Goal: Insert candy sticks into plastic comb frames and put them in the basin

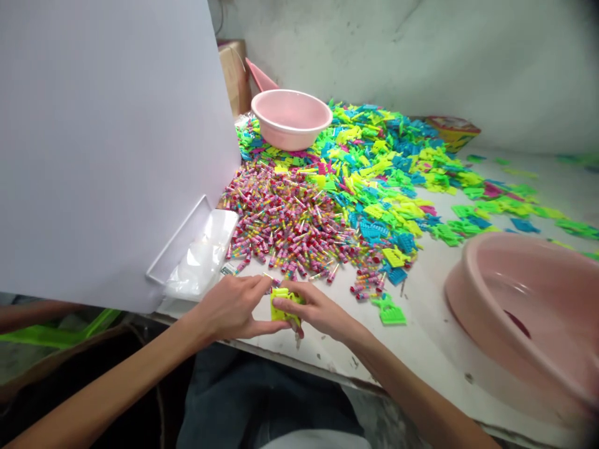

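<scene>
Close to the table's front edge, my right hand grips a yellow plastic piece, with its thumb across the face. My left hand is at the piece's left side, fingers bent; its thumb reaches under the piece, and a thin stick shows at its fingertips. Something small and pale hangs below my right fingers, too blurred to name. Just beyond my hands lies a heap of small pink candy-like tubes. A green plastic piece lies to the right of my right hand.
Yellow, green and blue plastic pieces are heaped behind the tubes. One pink basin stands at the back, another at the right. Clear bags lie in a white tray beside a tall white panel at left.
</scene>
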Tool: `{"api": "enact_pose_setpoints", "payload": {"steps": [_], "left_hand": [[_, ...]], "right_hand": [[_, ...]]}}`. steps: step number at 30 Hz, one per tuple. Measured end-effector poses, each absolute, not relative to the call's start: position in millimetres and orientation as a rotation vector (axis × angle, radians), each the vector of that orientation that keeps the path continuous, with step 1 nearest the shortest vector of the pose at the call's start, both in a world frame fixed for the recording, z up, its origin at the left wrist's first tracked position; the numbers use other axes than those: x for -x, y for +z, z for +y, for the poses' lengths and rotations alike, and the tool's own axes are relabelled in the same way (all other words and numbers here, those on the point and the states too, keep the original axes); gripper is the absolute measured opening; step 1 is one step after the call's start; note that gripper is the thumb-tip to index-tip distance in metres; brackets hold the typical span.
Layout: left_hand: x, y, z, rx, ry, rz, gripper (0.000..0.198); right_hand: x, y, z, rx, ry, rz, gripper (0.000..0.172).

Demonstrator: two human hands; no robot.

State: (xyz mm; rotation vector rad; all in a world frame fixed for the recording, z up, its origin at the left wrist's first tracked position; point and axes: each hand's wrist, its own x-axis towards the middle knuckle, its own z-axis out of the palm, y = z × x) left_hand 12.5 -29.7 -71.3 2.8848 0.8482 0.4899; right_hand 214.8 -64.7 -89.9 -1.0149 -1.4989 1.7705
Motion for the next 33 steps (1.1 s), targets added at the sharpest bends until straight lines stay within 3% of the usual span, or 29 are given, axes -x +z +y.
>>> {"api": "enact_pose_setpoints", "payload": {"steps": [7, 13, 15, 20, 23, 26, 33], "left_hand": [[-13.6, -76.5, -28.4, -2.828, 0.443, 0.886, 0.047], [-15.6, -66.9, -28.2, -2.327, 0.223, 0.998, 0.039], [-13.0, -65.5, -28.0, -2.229, 0.160, 0.899, 0.038], [-5.3, -67.0, -34.4, -2.112, 0.157, 0.823, 0.032], [-5.7, -70.0, -41.8, -2.219, 0.295, 0.827, 0.025], [-9.0, -74.7, -46.9, -2.426, 0.383, 0.828, 0.025], [-7.5, -81.7, -47.0, -2.675, 0.253, 0.830, 0.027]], "right_hand": [[-215.7, -94.0, -64.0, 1.084, 1.643, -1.546, 0.039], [-229.7, -90.1, -65.5, 1.274, 0.736, -2.203, 0.020], [-232.9, -89.7, -68.5, 1.266, 0.544, -2.320, 0.021], [-231.3, -93.3, -81.1, 1.283, 0.782, -2.173, 0.035], [-221.7, -96.3, -87.9, 1.337, 0.918, -1.828, 0.032], [-211.1, -97.3, -89.7, 1.358, 0.801, -1.730, 0.035], [-218.1, -95.5, -75.0, 1.420, 0.477, -2.179, 0.046]]}}
